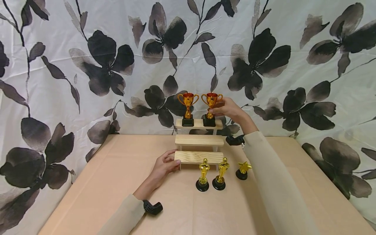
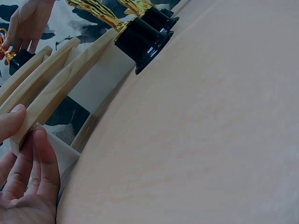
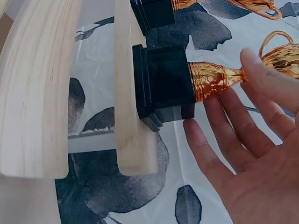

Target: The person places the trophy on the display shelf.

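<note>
A: Head view, right hand?
B: Right hand (image 1: 227,108) holds a gold trophy cup (image 1: 211,101), thumb at the stem. Cup's upright on the top shelf (image 1: 198,123) of a three-tier wooden stand (image 1: 199,140). Second cup (image 1: 188,99), same type, just beside it.
A: Left hand?
B: Left hand (image 1: 164,164) pinches the left end of the bottom shelf (image 1: 199,157).
A: Rest?
B: Two gold statuettes (image 1: 204,172), black bases, upright on the worktop (image 1: 117,169) in front of that shelf. Star trophy (image 1: 243,167) to their right. Floral cloth (image 1: 164,36) behind.
A: Left wrist view?
B: Left thumb on top of the bottom shelf's end, fingers underneath. Statuettes cut off at the top edge; right hand at upper left, by the cup.
A: Right wrist view?
B: Thumb one side of the cup's stem, fingers spread on the other, so a loose hold. How firm, can't tell. Black base sits on the top shelf; bowl runs out of frame. Second cup partly cut off.
</note>
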### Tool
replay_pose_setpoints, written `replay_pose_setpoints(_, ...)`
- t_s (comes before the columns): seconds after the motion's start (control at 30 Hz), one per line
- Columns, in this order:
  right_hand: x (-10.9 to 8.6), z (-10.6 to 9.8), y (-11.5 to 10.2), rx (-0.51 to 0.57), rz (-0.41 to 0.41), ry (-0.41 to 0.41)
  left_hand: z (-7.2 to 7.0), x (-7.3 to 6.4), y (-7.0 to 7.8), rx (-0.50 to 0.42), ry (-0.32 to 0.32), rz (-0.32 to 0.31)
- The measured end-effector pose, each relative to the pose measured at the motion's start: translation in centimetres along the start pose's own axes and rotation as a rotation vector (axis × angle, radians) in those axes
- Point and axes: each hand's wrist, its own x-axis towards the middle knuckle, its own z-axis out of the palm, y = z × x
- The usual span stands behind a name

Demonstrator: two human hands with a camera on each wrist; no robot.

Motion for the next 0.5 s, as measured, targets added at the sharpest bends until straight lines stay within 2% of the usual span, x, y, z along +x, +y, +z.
replay_pose_setpoints(0.5,-3.5,-1.6,-1.3,-0.137,0.006,0.045,0.0,0.0,0.0,0.004,-0.003,0.002)
